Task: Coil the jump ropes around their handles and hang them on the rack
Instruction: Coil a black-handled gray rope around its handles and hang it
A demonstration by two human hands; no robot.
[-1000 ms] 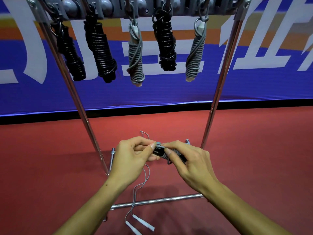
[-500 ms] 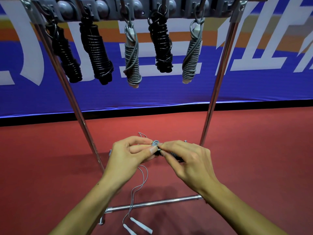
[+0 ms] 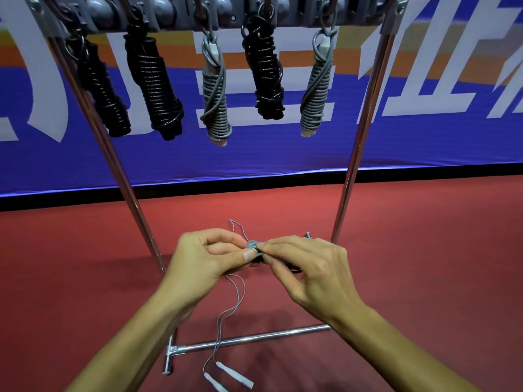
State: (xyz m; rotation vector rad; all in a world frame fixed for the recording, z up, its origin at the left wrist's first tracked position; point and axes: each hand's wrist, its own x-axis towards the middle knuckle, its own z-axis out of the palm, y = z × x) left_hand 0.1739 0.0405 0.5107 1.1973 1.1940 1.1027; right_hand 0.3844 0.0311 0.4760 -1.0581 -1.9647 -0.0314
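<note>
My left hand [image 3: 209, 256] and my right hand [image 3: 308, 267] meet low in front of the rack and pinch a grey jump rope [image 3: 252, 245] wound around its dark handles. Most of the bundle is hidden under my right fingers. A small rope loop [image 3: 236, 226] sticks up behind my left hand. Two loose strands hang down to the floor and end in white tips [image 3: 226, 377]. On the rack's top bar [image 3: 232, 15] hang three black coiled ropes [image 3: 154, 86] and two grey coiled ropes [image 3: 215, 94].
The rack's chrome poles stand at the left [image 3: 121, 176] and the right [image 3: 356, 154] of my hands. Its base bar [image 3: 254, 339] lies on the red floor [image 3: 424, 264] below my wrists. A blue banner [image 3: 424, 137] runs behind.
My fingertips have closed in over the left end of the bundle, hiding the dark handle that showed before. The hands stay in about the same place.
</note>
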